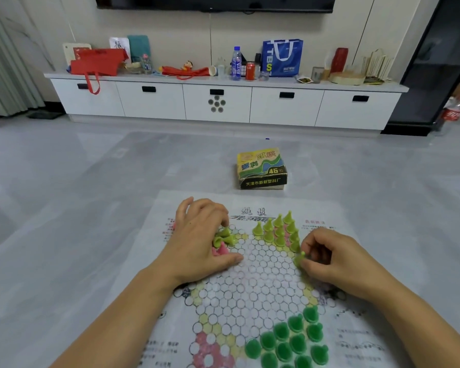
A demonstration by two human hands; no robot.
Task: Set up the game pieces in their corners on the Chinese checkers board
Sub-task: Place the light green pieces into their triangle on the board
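Quick progress check from my remote seat: the Chinese checkers board (250,288) is a paper sheet flat on the floor, and I'd call us roughly a third done. The dark green pieces (292,338) stand packed into the near right corner, so that one looks finished. The light green pieces (279,229) fill most of the far right corner. The right hand (337,258) pinches one more light green piece (300,258) between thumb and fingertips, just beside that cluster's near edge, not yet set down as far as I can tell. The left hand (199,235) curls around a loose heap (223,239) of light green and pink pieces lying on their sides near the far left corner. Pink hasn't been placed at all, and the other corners look bare. The game box (262,168) sits beyond the board.
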